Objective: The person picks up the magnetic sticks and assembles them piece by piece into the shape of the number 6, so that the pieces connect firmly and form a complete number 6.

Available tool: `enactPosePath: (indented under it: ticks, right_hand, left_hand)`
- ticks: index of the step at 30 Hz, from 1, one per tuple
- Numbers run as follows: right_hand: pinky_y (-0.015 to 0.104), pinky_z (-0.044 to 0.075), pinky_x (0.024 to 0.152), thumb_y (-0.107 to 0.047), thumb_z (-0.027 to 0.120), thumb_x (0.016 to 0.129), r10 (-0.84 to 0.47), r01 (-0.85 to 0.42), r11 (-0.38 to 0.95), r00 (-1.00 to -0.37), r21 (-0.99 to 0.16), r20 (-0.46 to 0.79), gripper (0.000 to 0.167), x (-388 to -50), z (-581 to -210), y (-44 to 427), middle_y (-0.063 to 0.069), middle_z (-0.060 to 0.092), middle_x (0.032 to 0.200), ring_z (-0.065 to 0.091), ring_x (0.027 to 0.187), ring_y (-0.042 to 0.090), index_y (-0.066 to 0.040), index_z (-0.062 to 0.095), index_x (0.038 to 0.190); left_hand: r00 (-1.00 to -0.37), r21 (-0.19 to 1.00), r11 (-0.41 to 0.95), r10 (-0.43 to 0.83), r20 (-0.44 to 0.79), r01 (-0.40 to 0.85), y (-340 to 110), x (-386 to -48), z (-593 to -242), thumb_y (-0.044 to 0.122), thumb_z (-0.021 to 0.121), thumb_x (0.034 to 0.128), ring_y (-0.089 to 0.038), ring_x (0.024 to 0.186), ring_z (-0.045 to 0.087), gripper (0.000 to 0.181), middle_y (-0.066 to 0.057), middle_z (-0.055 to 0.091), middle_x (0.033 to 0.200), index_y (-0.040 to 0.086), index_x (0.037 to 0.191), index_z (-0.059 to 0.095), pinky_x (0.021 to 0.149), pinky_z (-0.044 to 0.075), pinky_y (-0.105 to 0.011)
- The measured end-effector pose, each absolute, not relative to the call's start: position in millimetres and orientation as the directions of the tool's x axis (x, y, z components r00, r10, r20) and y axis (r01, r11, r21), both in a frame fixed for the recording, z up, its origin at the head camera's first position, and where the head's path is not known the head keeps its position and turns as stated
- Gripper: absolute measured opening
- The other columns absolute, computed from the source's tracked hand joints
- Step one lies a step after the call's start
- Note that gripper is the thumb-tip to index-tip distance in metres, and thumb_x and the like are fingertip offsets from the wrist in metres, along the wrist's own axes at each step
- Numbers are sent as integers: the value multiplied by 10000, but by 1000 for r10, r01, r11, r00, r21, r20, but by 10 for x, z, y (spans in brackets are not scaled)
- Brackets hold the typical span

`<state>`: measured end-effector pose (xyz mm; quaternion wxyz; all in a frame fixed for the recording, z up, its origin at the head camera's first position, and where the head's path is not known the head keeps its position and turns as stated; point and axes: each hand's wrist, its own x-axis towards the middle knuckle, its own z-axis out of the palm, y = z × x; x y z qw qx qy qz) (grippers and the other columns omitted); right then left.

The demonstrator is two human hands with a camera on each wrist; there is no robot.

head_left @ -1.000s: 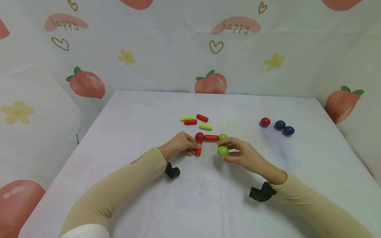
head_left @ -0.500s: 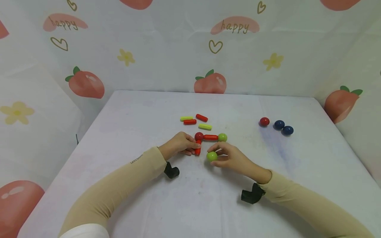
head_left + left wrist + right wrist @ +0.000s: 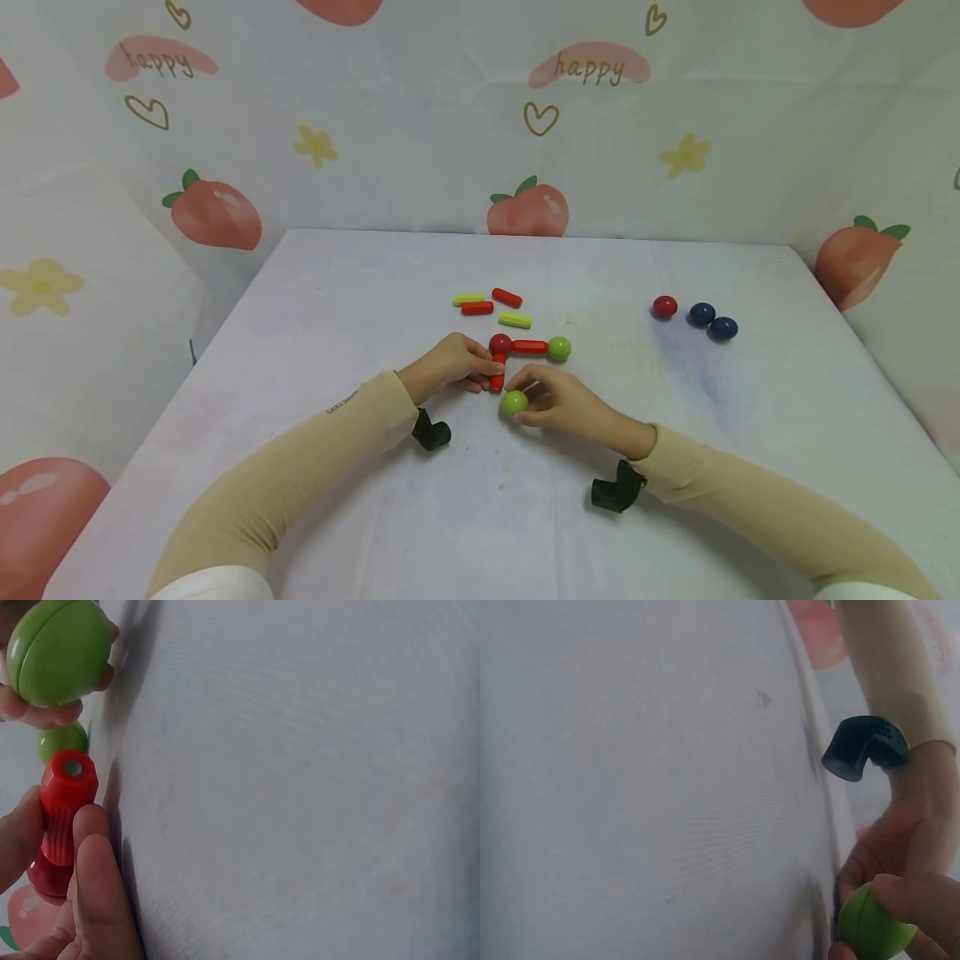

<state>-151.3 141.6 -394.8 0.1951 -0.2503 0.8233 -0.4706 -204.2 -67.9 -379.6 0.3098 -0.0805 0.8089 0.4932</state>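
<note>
Left hand (image 3: 453,365): pinches lower red rod (image 3: 60,825) between thumb and fingers, touching red ball (image 3: 500,344) at far end. Rightward: nearer green ball (image 3: 514,404), apart from rod; beyond, upper red rod (image 3: 530,347) between red ball and farther green ball (image 3: 559,348), touching both. Right hand (image 3: 564,402): grips nearer green ball between thumb and curled fingers.

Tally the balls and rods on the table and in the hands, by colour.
Red balls: 2
Green balls: 2
Dark blue balls: 2
Red rods: 4
Yellow rods: 2
Total: 12
</note>
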Motion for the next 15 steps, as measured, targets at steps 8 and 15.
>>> enactPosePath:
  ticks: [8, 15]
  right_hand:
    - [258, 601, 867, -65, 781, 885, -601, -215, 424, -793, -880, -96, 323, -1530, -3961, 1335, 144, 677, 1167, 678, 1027, 218, -23, 632, 1168]
    - [236, 585, 851, -100, 792, 884, -592, -220, 446, -799, -868, -102, 328, -1545, -3962, 1299, 112, 693, 1138, 672, 996, 181, -46, 645, 1172]
  left_hand:
    - [-795, 752, 502, 187, -577, -428, -688, -2039, -3791, 165, 763, 922, -68, 601, 604, 223, 17, 642, 705, 12, 1065, 688, 562, 528, -155]
    - [-793, 755, 496, 192, -578, -430, -691, -2043, -3794, 161, 759, 924, -64, 593, 598, 207, 14, 628, 681, 15, 1049, 682, 554, 525, -156]
